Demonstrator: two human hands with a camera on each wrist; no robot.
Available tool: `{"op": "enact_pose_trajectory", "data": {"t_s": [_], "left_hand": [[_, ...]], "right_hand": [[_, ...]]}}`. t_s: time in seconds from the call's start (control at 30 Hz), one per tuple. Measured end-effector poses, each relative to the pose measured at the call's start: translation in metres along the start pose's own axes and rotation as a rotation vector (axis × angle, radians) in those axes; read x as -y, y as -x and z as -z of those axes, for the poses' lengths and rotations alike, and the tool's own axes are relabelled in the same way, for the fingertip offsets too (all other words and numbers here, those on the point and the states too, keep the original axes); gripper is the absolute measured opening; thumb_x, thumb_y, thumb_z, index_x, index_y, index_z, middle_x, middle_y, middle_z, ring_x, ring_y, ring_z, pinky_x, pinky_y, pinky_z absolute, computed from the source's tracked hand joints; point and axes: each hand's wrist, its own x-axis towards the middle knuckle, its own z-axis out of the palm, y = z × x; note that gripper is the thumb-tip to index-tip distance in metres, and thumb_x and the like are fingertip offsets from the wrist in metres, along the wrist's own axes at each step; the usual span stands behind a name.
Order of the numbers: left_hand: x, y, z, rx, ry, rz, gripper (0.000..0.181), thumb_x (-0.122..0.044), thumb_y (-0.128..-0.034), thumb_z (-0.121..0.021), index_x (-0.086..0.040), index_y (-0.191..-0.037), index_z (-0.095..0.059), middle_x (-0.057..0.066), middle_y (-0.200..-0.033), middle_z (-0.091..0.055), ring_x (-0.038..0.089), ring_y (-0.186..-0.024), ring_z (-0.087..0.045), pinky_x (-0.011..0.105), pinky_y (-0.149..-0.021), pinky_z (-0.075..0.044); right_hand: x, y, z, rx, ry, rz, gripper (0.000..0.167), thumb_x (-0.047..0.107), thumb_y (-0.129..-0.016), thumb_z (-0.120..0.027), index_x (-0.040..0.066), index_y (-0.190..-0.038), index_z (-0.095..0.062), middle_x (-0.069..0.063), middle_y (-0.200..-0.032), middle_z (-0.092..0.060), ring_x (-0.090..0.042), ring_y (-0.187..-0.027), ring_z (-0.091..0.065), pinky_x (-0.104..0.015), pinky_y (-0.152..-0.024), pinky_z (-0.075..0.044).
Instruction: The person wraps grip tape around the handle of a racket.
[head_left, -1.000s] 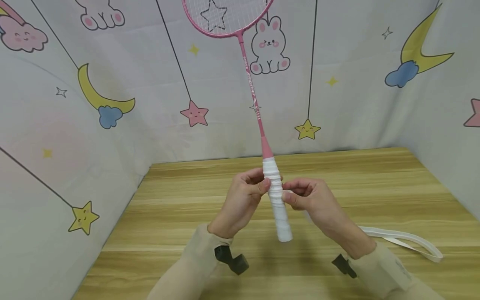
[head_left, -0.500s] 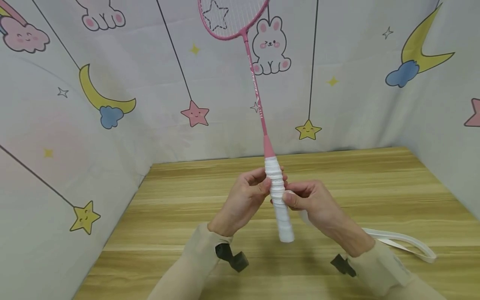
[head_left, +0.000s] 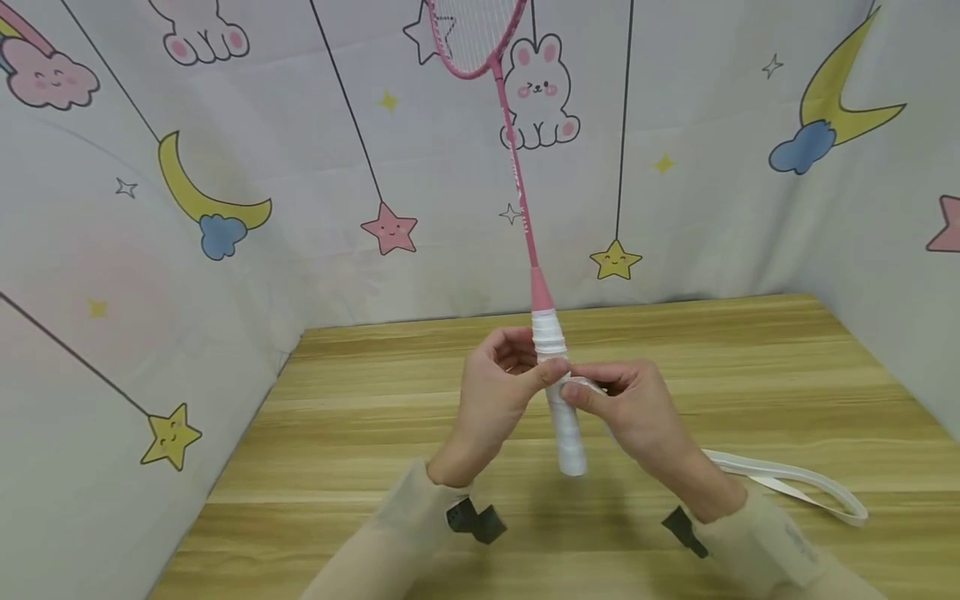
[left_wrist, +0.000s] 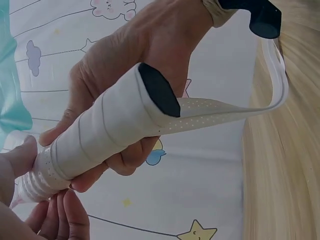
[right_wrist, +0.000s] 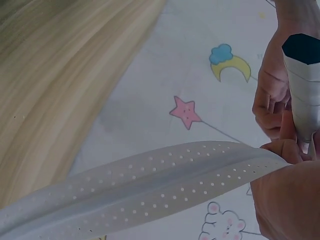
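Note:
A pink badminton racket [head_left: 521, 196] is held upright at a slant, head up, above the table. White grip tape wraps its handle [head_left: 567, 433], ridged near the cone and smoother toward the butt, whose dark end shows in the left wrist view. My left hand [head_left: 498, 387] grips the handle from the left, thumb across its front. From the right, my right hand [head_left: 630, 404] pinches the perforated grip tape [right_wrist: 150, 185] against the handle. The tape's loose length runs from that hand down to the table, partly hidden behind the right forearm.
The wood-grain table [head_left: 360, 467] lies below both hands. A loop of the loose tape [head_left: 817, 479] rests on it at the right. Behind stands a white cloth backdrop [head_left: 450, 275] printed with stars, moons and rabbits.
The racket has turned about its length, its head appearing narrower and shifted right. My left thumb has moved further across the handle. The loose tape loop has slid slightly left.

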Motion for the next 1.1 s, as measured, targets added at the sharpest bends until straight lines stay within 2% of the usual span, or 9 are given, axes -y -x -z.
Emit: {"op": "enact_pose_trajectory", "data": {"t_s": [0.2,0.4,0.5,0.7,0.97,1.07,1.1], "left_hand": [[-0.001,0.001,0.001,-0.025,-0.027,-0.047,0.031,-0.006,-0.0919,-0.087,0.003,-0.117,-0.071,0.01,-0.108,-0.077,0.013,-0.094,-0.071,0.025,-0.085,-0.061],[-0.003,0.001,0.005,-0.009,-0.044,-0.045,0.027,-0.003,-0.0917,-0.086,0.005,-0.114,-0.074,0.013,-0.106,-0.078,0.012,-0.092,-0.071,0.025,-0.084,-0.06],[-0.004,0.001,0.006,-0.001,-0.042,-0.036,0.026,-0.002,-0.0913,-0.086,0.007,-0.112,-0.074,0.011,-0.104,-0.078,0.012,-0.091,-0.071,0.026,-0.084,-0.06],[-0.004,0.001,0.008,0.032,0.007,0.011,0.026,0.001,-0.0926,-0.083,0.009,-0.116,-0.074,0.004,-0.102,-0.077,0.012,-0.091,-0.07,0.026,-0.083,-0.061],[-0.002,0.001,0.011,0.074,0.062,0.057,0.031,-0.001,-0.0966,-0.077,0.011,-0.125,-0.073,-0.003,-0.102,-0.079,0.012,-0.094,-0.07,0.028,-0.091,-0.059],[0.0,0.001,0.012,0.107,0.115,0.059,0.038,-0.007,-0.0986,-0.079,0.014,-0.129,-0.07,-0.007,-0.099,-0.079,0.01,-0.094,-0.07,0.026,-0.09,-0.059],[0.001,0.001,0.013,0.12,0.137,0.058,0.045,-0.014,-0.0983,-0.082,0.015,-0.13,-0.069,-0.008,-0.099,-0.078,0.01,-0.094,-0.07,0.025,-0.089,-0.059]], "right_hand": [[0.0,0.001,-0.001,-0.01,0.035,-0.013,0.036,0.009,-0.1,-0.079,-0.013,-0.127,-0.073,0.012,-0.109,-0.084,-0.002,-0.103,-0.077,-0.024,-0.092,-0.063],[0.005,0.001,0.005,0.038,0.12,-0.02,0.029,0.011,-0.099,-0.08,-0.008,-0.122,-0.078,-0.015,-0.117,-0.083,-0.006,-0.095,-0.075,-0.025,-0.086,-0.063],[0.007,0.001,0.007,0.06,0.166,-0.02,0.026,0.011,-0.099,-0.08,-0.005,-0.12,-0.08,-0.023,-0.118,-0.081,-0.005,-0.089,-0.072,-0.025,-0.081,-0.062],[0.009,0.001,0.007,0.076,0.199,-0.008,0.025,0.011,-0.099,-0.08,-0.005,-0.119,-0.081,-0.025,-0.116,-0.081,-0.003,-0.083,-0.067,-0.024,-0.075,-0.06],[0.01,0.001,0.008,0.043,0.212,-0.022,0.022,0.01,-0.098,-0.081,-0.003,-0.115,-0.083,-0.021,-0.113,-0.083,-0.004,-0.088,-0.073,-0.026,-0.077,-0.062],[0.011,0.001,0.008,0.023,0.214,-0.043,0.021,0.013,-0.097,-0.083,-0.001,-0.113,-0.084,-0.016,-0.109,-0.084,-0.005,-0.088,-0.073,-0.027,-0.078,-0.062],[0.01,0.0,0.008,0.018,0.211,-0.051,0.021,0.014,-0.096,-0.084,0.0,-0.112,-0.085,-0.015,-0.108,-0.085,-0.006,-0.089,-0.073,-0.028,-0.079,-0.062]]}}
